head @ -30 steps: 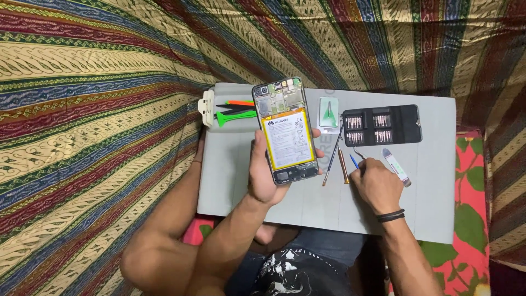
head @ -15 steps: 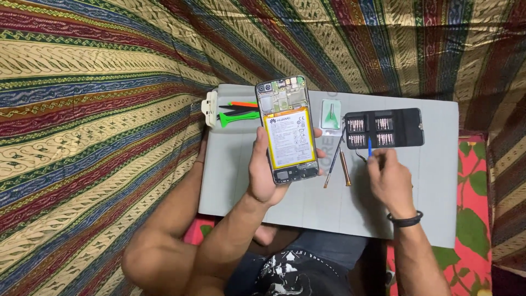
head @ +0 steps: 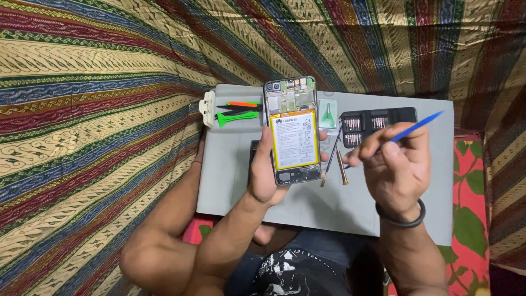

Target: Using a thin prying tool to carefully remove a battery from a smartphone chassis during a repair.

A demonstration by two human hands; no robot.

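Observation:
My left hand holds an opened smartphone upright above the grey board, its back cover off, with the yellow-edged battery and circuit board showing. My right hand is raised to the right of the phone and grips a thin blue plastic pry tool, whose tip points up and to the right. A black band sits on my right wrist.
On the grey work board lie a black screwdriver bit case, green and orange pry tools, a white plastic piece, a small green-printed packet and two thin screwdrivers. Striped patterned cloth surrounds the board.
My right hand has lifted off the board with the blue pry tool and now holds it in the air beside the phone. The phone stays in my left hand.

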